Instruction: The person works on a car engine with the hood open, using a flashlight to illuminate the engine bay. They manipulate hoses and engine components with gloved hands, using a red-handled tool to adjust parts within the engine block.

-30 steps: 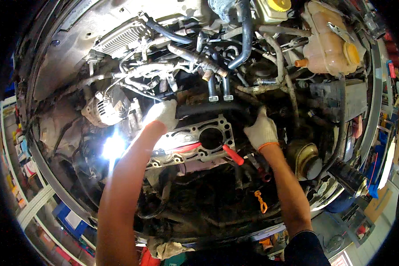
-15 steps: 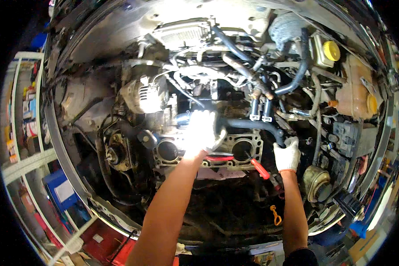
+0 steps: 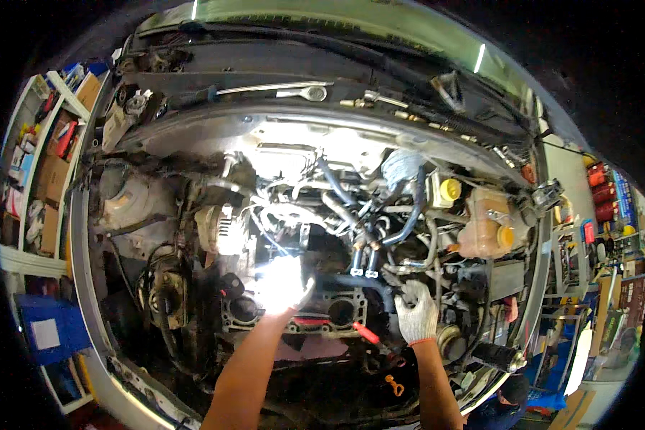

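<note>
My left hand [image 3: 283, 287] is over the far edge of the engine block [image 3: 325, 299]; lamp glare washes it out, hiding its fingers. A black rubber hose [image 3: 362, 280] runs from beside it to the right and bends down near my right hand [image 3: 417, 313]. The right hand wears a pale knit glove with an orange cuff. Its fingers are curled, and what they grip, if anything, is hidden. Below the hose, a red-handled tool [image 3: 366, 332] rests at the block's right end. Another red piece [image 3: 312, 321] lies along the block's near edge.
Two upright hoses with clamps [image 3: 364, 272] stand behind the black hose. A coolant tank [image 3: 484, 223] sits at the right. A yellow loop handle [image 3: 394, 385] is at the near side. Along the far ledge lies a ratchet [image 3: 312, 93]. Another person [image 3: 512, 390] is at the lower right.
The view has tilted up, showing the far ledge and its tools. My left hand stays at about the same place on the engine. My right hand has shifted slightly away from the hose's bent end.
</note>
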{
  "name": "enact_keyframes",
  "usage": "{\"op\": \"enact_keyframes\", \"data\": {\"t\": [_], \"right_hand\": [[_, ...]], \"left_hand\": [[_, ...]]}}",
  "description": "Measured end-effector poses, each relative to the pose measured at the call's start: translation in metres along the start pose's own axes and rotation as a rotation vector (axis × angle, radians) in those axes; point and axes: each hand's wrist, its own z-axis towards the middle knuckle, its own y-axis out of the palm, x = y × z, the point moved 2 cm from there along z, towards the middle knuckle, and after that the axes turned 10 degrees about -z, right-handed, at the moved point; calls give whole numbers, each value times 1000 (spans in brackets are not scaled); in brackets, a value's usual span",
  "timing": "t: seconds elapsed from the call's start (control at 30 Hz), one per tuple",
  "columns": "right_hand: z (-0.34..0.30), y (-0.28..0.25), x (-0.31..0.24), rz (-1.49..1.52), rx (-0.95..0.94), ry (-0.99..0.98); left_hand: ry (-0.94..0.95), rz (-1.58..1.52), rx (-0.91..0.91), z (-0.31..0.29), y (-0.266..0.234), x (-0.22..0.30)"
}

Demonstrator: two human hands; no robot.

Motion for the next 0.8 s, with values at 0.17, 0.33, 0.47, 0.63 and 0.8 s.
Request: {"op": "enact_keyframes", "data": {"t": [0.17,0.33,0.47,0.63,0.8], "right_hand": [[58,-60,-157,227,145,-256],[181,-112,-256,-10,351,-544],[254,-111,-279,-629,375,-705],[254,-104,-272,-912,239,-710],[266,-97,-284,-861,312,-827]], "left_hand": [[97,277,303,-29,-19,-64],[56,166,284,-19,-11,-43],[19,140,272,-18,-19,-49],[-113,102,106,-17,-13,-34],[59,236,333,-25,-13,-58]]}}
